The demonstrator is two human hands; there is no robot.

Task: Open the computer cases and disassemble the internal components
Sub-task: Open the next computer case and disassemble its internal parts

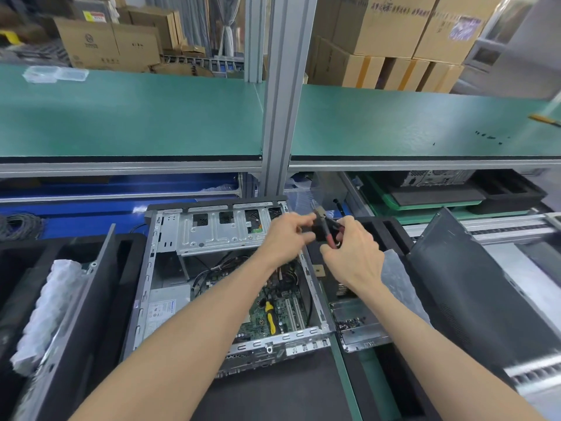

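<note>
Both forearms are reaching forward over the open computer case (230,287), which is lying on its side on a dark mat on the desk (349,387). Above its far right corner, the left hand (285,238) is pinching a small black component (321,230), while the right hand (352,253) is gripping red-handled pliers (332,235) against it. Yellow-handled pliers (270,320) are lying on the motherboard inside.

2 hands meet above the open computer case (230,281). The left hand (283,238) pinches a small dark part (319,230). The right hand (353,253) holds a red-handled tool (329,235) against it. A yellow-handled tool (269,320) lies inside on the green board (264,317).
</note>
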